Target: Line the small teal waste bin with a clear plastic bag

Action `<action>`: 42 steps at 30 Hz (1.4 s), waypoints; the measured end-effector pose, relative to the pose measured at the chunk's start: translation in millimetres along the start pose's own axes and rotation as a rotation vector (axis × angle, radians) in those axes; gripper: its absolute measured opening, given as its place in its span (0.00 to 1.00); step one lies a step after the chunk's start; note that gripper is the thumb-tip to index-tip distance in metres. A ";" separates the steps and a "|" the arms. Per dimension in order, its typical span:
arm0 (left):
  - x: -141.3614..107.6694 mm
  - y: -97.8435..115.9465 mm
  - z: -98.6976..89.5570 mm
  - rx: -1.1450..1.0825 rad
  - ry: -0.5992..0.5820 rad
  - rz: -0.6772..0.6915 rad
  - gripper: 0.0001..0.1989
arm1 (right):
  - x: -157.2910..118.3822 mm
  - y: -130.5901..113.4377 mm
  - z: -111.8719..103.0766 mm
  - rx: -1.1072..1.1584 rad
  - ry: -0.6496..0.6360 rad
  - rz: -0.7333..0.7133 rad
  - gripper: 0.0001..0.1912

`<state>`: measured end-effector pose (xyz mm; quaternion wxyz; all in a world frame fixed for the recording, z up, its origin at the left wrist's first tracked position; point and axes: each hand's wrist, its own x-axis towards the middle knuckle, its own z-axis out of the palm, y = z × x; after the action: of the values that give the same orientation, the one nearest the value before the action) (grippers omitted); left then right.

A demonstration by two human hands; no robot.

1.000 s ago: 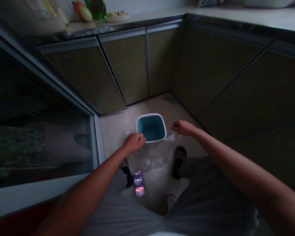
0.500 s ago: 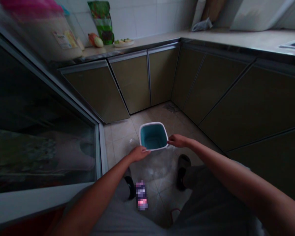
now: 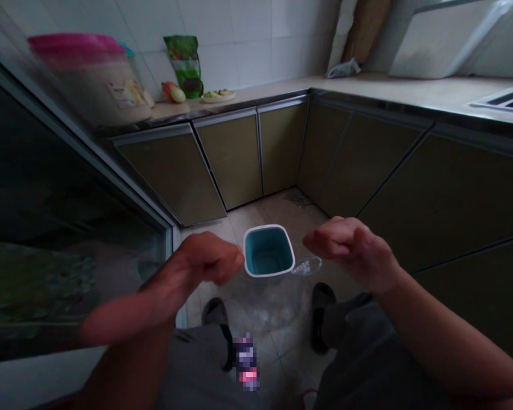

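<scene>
A small bin [image 3: 269, 273], teal inside with a white rim, stands on the floor between my feet. Clear plastic [image 3: 310, 265], which looks like a thin bag, lies at its right side and in front of it. My left hand [image 3: 214, 257] is raised at the bin's left, fingers curled closed. To the right and above the floor, my right hand [image 3: 346, 242] is closed too, apart from the rim. Whether either hand grips any of the transparent plastic cannot be made out.
Cabinets [image 3: 231, 159] and a countertop [image 3: 273, 93] enclose the far side and right. On the counter are a pink-lidded container [image 3: 89, 85], a green packet [image 3: 186, 68] and a plate [image 3: 218, 98]. A glass door [image 3: 68, 228] borders the left. A blurred-out item [image 3: 247, 361] lies near my left slipper [image 3: 216, 313].
Both my hands have left the bin's rim, risen toward me and moved apart, and are now closed. The bin stays on the floor. My view has tilted up slightly.
</scene>
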<state>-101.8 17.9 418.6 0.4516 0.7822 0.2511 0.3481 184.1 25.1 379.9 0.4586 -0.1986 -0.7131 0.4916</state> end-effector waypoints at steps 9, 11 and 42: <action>49.5 -233.7 -40.1 -0.444 0.114 -0.680 0.41 | 22.0 208.3 -97.2 0.042 0.224 0.854 0.39; 46.1 -238.8 -44.2 -0.491 0.126 -0.661 0.41 | 23.4 212.9 -95.8 0.078 0.219 0.835 0.39; -73.5 -334.6 -5.4 0.303 0.072 -0.803 0.24 | -55.0 263.4 4.6 -0.735 -0.709 1.082 0.09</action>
<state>-178.7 124.6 102.2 0.4223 0.6673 0.5994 0.1310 163.5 97.6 121.6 -0.2011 -0.4921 -0.7394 0.4131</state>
